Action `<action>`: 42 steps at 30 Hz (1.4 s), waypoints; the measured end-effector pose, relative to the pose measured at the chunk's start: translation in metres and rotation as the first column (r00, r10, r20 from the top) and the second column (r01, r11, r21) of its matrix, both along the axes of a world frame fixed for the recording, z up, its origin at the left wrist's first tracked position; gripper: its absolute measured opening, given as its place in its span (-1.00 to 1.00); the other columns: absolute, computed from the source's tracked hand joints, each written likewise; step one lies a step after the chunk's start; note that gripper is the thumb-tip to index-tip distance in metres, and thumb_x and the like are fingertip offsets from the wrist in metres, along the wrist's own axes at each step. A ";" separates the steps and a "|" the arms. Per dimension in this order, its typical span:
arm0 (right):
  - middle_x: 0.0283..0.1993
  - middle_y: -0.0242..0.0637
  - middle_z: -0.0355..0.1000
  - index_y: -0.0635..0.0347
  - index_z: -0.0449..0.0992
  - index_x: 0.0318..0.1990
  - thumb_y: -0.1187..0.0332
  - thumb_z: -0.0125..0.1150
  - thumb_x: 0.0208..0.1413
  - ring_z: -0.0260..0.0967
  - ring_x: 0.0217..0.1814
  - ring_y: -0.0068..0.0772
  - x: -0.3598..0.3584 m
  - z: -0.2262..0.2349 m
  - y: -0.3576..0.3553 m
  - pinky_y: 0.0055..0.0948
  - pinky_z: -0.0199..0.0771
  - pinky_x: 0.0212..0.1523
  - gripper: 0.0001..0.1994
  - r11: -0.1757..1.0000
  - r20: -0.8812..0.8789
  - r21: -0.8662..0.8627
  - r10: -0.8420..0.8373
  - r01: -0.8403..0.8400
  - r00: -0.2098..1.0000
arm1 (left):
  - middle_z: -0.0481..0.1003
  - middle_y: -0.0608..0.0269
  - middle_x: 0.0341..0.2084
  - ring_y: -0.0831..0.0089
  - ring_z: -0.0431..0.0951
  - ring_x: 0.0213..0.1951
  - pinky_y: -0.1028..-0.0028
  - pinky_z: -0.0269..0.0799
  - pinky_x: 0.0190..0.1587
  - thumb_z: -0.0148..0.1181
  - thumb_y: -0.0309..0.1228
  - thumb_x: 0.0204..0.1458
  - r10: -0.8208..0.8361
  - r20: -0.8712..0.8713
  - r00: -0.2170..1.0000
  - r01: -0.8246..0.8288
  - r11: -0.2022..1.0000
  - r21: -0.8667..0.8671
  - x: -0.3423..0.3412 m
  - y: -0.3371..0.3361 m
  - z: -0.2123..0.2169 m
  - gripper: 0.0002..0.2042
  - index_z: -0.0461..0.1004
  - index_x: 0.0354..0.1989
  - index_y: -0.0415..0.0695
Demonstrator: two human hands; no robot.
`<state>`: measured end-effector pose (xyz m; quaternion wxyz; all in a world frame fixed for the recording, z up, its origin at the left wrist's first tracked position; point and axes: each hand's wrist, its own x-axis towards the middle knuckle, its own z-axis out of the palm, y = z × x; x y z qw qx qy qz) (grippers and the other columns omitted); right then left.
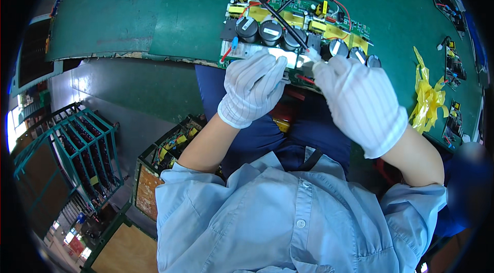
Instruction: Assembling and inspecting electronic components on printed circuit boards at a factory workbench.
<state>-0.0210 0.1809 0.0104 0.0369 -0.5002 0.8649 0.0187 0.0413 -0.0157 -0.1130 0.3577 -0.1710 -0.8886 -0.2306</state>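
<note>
A long green circuit board (293,19) lies at the front edge of the green table, carrying several large black capacitors (270,32), yellow transformers and strips of yellow tape. Both my hands wear white striped gloves. My left hand (253,86) is closed at the board's near edge, beside a shiny metal plate (292,57); what its fingertips hold is hidden. My right hand (357,100) pinches near the whitish end of a thick black cable (280,19) that slants across the capacitors. A red wire (305,79) shows between my hands at the near edge.
Crumpled yellow tape or film (428,95) lies on the table to the right, near several smaller boards (454,64). A green wire rack (85,152) stands on the floor at left. Beside my left arm is a wooden-sided crate (146,193) holding more boards.
</note>
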 end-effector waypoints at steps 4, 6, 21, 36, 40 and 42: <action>-0.39 -0.25 0.32 0.27 0.44 -0.18 0.49 0.05 -0.11 0.40 -0.35 -0.32 0.003 -0.007 -0.018 -0.32 0.34 -0.50 -0.74 0.997 0.004 0.061 0.044 -0.045 0.999 | 0.48 0.29 -0.40 0.24 0.59 -0.27 0.42 0.48 -0.39 0.29 -0.54 -0.45 -0.086 0.117 0.989 0.081 0.996 0.044 -0.002 -0.003 0.003 -0.58 0.58 -0.24 -0.14; -0.41 -0.19 0.37 0.29 0.43 -0.18 0.51 0.03 -0.09 0.42 -0.38 -0.24 0.002 -0.010 -0.021 -0.28 0.37 -0.47 -0.74 0.999 -0.002 0.044 0.018 -0.018 1.000 | 0.48 0.30 -0.41 0.26 0.58 -0.28 0.42 0.48 -0.36 0.29 -0.53 -0.46 -0.073 0.078 0.994 0.069 0.996 0.048 -0.002 -0.002 0.003 -0.60 0.58 -0.27 -0.14; -0.52 -0.22 0.41 0.25 0.45 -0.21 0.42 0.01 -0.01 0.42 -0.51 -0.23 -0.001 -0.033 -0.030 -0.30 0.41 -0.51 -0.79 0.976 -0.082 -0.121 -0.190 0.179 0.978 | 0.40 0.14 -0.09 0.13 0.48 -0.06 0.27 0.41 -0.06 0.13 -0.62 -0.41 -0.044 -0.133 0.990 0.068 0.981 0.182 -0.013 0.006 -0.009 -0.42 0.49 -0.02 -0.09; -0.59 -0.07 0.37 0.24 0.37 -0.29 0.47 0.00 0.01 0.38 -0.56 -0.01 -0.003 -0.035 -0.029 -0.17 0.36 -0.54 -0.90 0.964 -0.002 -0.150 -0.223 0.220 0.975 | 0.43 0.19 -0.09 0.20 0.46 -0.02 0.28 0.44 -0.02 0.07 -0.64 -0.41 -0.021 -0.100 0.995 0.046 0.964 0.262 -0.006 0.008 -0.003 -0.42 0.50 -0.03 -0.12; -0.53 -0.20 0.40 0.24 0.47 -0.23 0.42 0.05 -0.03 0.41 -0.50 -0.22 -0.004 -0.033 -0.027 -0.28 0.40 -0.49 -0.80 0.978 -0.024 -0.062 -0.201 0.199 0.979 | 0.45 0.14 -0.14 0.19 0.49 -0.07 0.28 0.44 -0.07 0.04 -0.66 -0.43 -0.009 -0.121 0.993 0.036 0.973 0.229 -0.007 0.010 -0.003 -0.43 0.54 -0.08 -0.04; -0.56 -0.15 0.39 0.24 0.43 -0.28 0.41 0.03 0.02 0.40 -0.53 -0.14 -0.003 -0.035 -0.028 -0.24 0.37 -0.52 -0.86 0.975 -0.059 -0.134 -0.186 0.177 0.981 | 0.45 0.12 -0.13 0.18 0.50 -0.07 0.28 0.42 -0.03 0.04 -0.66 -0.43 -0.120 -0.156 0.980 0.164 0.935 0.313 -0.007 0.005 -0.005 -0.47 0.53 -0.13 -0.03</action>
